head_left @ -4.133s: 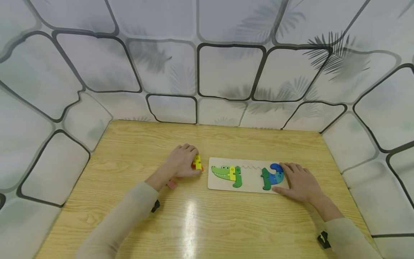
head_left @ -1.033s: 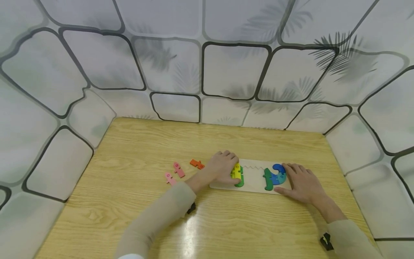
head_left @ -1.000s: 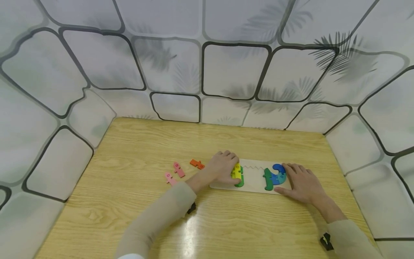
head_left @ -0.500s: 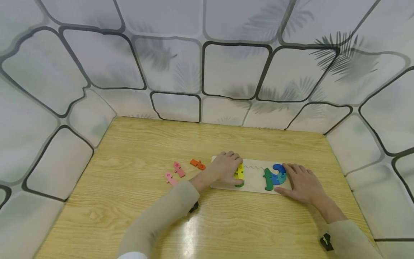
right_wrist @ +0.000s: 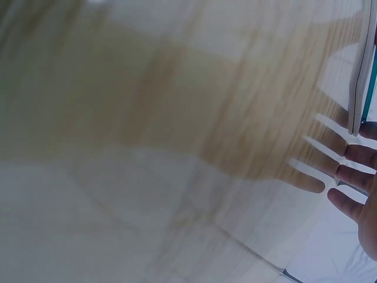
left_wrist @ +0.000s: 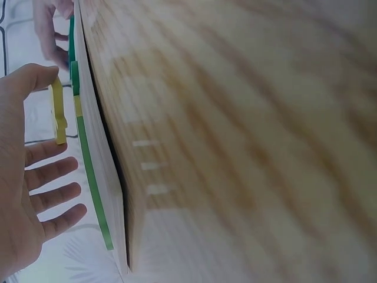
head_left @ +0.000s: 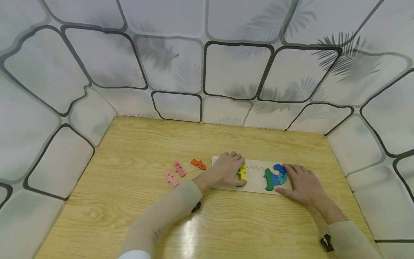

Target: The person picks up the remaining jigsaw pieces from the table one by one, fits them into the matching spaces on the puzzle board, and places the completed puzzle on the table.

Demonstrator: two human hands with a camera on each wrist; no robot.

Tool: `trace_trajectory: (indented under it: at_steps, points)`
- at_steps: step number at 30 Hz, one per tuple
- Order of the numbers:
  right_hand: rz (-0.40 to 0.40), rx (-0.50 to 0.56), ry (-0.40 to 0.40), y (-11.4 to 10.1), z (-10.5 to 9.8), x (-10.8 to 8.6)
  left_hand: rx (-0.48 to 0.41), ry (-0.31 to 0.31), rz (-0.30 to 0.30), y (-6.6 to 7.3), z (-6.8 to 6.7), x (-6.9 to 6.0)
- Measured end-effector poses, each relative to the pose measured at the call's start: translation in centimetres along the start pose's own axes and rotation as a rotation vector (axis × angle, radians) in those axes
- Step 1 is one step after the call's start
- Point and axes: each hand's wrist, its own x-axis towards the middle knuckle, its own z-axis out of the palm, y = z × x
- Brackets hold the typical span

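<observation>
The left hand (head_left: 225, 168) pinches a yellow puzzle piece (head_left: 244, 172) between thumb and index finger. In the left wrist view this yellow piece (left_wrist: 58, 111) is raised off the pale board, the hand's (left_wrist: 17, 171) other fingers spread. Beneath it on the board (head_left: 255, 186) lie the crocodile's green front parts, mostly hidden in the head view. At the board's right, a dark green leg piece (head_left: 268, 180) and blue tail pieces (head_left: 279, 178) lie joined. The right hand (head_left: 303, 182) rests with straight fingers at the board's right end; in the right wrist view its fingers (right_wrist: 358, 154) are beside the board edge.
Left of the board on the wooden table (head_left: 136, 151) lie an orange piece (head_left: 198, 164), a dark pink piece (head_left: 179, 169) and a light pink piece (head_left: 171, 178). A patterned pale wall (head_left: 176, 106) stands behind the table and along both sides.
The left hand has carried the yellow piece from the table at the left to over the board, then edged slightly right. The right hand has stayed at the board's right end.
</observation>
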Motion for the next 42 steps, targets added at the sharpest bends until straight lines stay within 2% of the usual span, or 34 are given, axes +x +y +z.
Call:
trace_trajectory:
  at_steps: [20,42]
  points:
    - [0.003,0.001,0.006,0.33,0.34,0.23,-0.019,0.02,-0.003,0.09,0.55,0.72]
    - [0.012,-0.002,-0.013,0.03,0.0,0.05,0.031,0.002,0.019,0.6,0.37,1.0]
